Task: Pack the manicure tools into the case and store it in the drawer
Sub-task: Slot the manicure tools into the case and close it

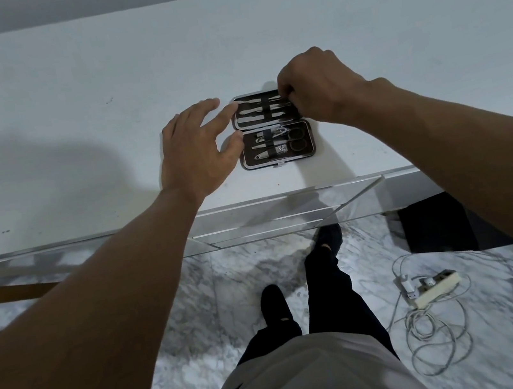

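Observation:
A small dark manicure case [277, 160] lies open flat on the white tabletop [96, 85] near its front edge. Its far half holds several thin metal tools [255, 111] under an elastic strap. Its near half holds clippers and small scissors [280, 141]. My left hand [197, 149] is spread, with fingertips touching the case's left edge. My right hand [318, 87] is curled over the far half's right end, fingertips pinched on the end of a thin tool there. The mirrored drawer front [268, 216] below the table edge is closed.
The marble floor [198, 304] lies below, with my legs and dark shoes [276, 305] on it. A white power strip [431, 287] with tangled cables lies at the right. A dark box [438, 226] sits under the table's right end.

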A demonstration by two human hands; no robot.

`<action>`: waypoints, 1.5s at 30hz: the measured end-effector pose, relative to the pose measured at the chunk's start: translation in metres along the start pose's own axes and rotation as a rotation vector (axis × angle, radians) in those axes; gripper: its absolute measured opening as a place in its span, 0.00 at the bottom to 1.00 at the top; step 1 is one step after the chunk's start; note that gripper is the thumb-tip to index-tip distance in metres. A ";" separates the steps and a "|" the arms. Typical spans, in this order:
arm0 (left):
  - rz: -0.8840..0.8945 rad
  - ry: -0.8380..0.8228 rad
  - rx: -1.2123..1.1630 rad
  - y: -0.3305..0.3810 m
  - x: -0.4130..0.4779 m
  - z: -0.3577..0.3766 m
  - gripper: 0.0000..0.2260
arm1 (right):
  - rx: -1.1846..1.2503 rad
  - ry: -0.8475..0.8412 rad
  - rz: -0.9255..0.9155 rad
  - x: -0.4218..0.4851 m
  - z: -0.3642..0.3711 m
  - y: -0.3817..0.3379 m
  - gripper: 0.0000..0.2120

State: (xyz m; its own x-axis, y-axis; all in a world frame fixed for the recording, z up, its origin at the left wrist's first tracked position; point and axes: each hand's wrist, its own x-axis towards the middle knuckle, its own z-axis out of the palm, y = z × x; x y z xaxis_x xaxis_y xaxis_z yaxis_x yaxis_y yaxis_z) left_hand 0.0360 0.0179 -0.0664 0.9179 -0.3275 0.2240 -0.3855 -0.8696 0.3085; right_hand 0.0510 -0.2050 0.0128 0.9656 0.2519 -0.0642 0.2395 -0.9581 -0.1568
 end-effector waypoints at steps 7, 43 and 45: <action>0.003 -0.002 -0.006 -0.001 0.000 0.001 0.20 | 0.016 -0.004 -0.020 0.004 0.003 -0.004 0.14; 0.007 -0.018 -0.001 0.000 0.000 -0.002 0.20 | 0.176 0.094 0.102 -0.012 0.001 0.000 0.14; 0.008 -0.025 -0.001 -0.001 0.001 -0.003 0.20 | 0.191 0.092 0.156 -0.018 0.000 0.002 0.13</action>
State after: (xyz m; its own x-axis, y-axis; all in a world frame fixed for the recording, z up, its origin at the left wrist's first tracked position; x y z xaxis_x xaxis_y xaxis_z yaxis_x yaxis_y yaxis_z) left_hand 0.0369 0.0193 -0.0639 0.9169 -0.3432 0.2037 -0.3927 -0.8668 0.3074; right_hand 0.0340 -0.2119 0.0139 0.9966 0.0815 -0.0134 0.0723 -0.9391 -0.3361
